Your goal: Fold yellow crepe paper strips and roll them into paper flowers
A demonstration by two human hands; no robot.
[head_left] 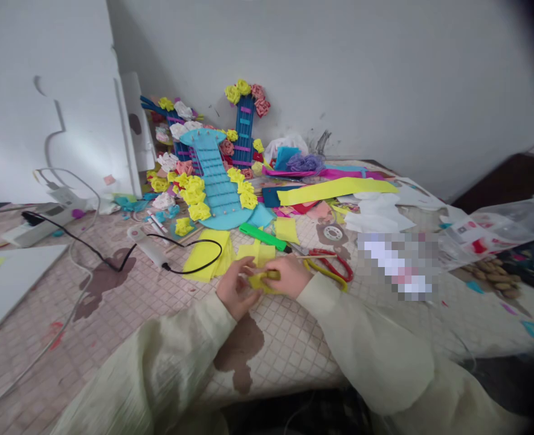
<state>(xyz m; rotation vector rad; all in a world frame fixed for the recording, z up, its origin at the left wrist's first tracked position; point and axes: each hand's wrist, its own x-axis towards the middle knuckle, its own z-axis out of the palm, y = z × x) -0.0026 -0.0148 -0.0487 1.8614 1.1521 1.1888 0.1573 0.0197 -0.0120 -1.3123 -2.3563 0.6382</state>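
Note:
My left hand has its fingers curled, with the thumb and fingertips at the left edge of a small yellow paper piece. My right hand pinches the same paper, which curls into a roll by its fingertips. A thin wooden stick pokes out on the right side of that hand; its other end is hidden. Just beyond the hands lie yellow paper squares, partly stacked, and a green utility knife. Scissors with red and yellow handles rest beside my right hand.
Blue cardboard shapes with yellow, white and pink paper flowers lean at the back. A white device with a black cable lies left. Tape, a yellow strip and plastic packaging lie right.

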